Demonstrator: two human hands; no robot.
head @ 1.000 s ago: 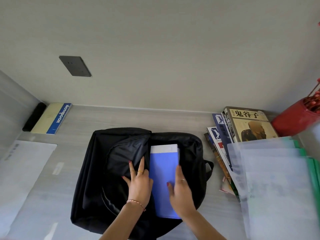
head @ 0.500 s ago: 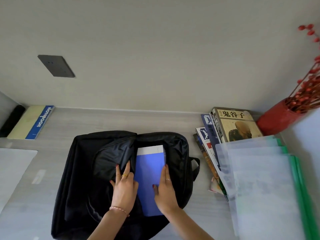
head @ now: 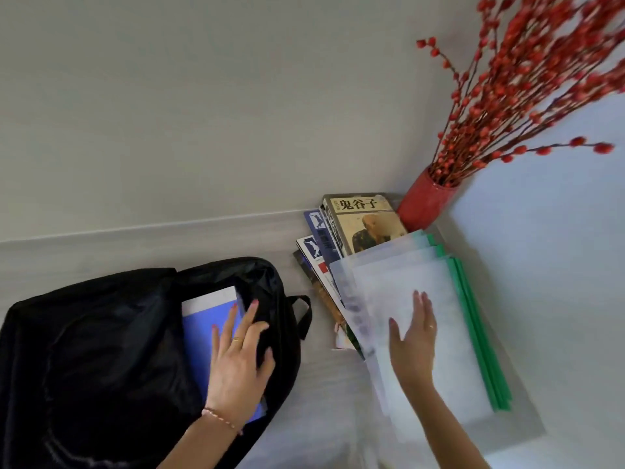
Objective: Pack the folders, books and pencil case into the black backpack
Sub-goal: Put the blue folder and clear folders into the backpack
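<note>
Pale desk (head: 321, 384): left hand (head: 238, 363) lay flat inside the black backpack (head: 101, 333); right hand (head: 414, 340), fingers straight, touched the translucent folders (head: 449, 299), best slid off together.

One legible title is present: the Chinese characters 鬼谷子, printed in large black type across the top of the cover of the top book (head: 363, 221) in the stack at the back of the desk (head: 324, 384). Smaller print on that cover and on the spines beside it is too blurred to read.
</note>
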